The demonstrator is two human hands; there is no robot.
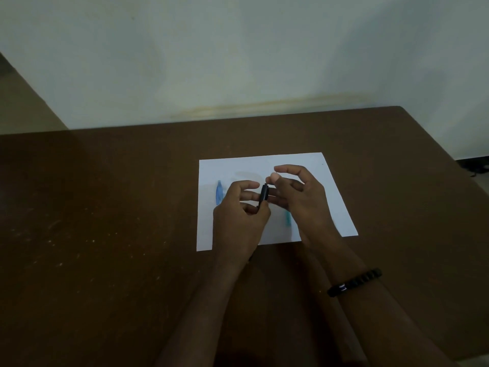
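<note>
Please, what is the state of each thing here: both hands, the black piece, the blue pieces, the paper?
Left hand: grips the black piece.
Black piece: held above the paper, tilted.
Right hand: thumb at the black piece's top; grip unclear.
Blue piece: lies on the paper, untouched.
Second blue piece: on the paper, partly hidden under the right hand.
Paper: flat on the table.

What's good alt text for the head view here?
Two bare hands hold a small black piece over a white sheet on a brown table: the left hand grips it, the right hand touches its top end. A blue pen-like piece lies on the sheet, left of the hands.
</note>
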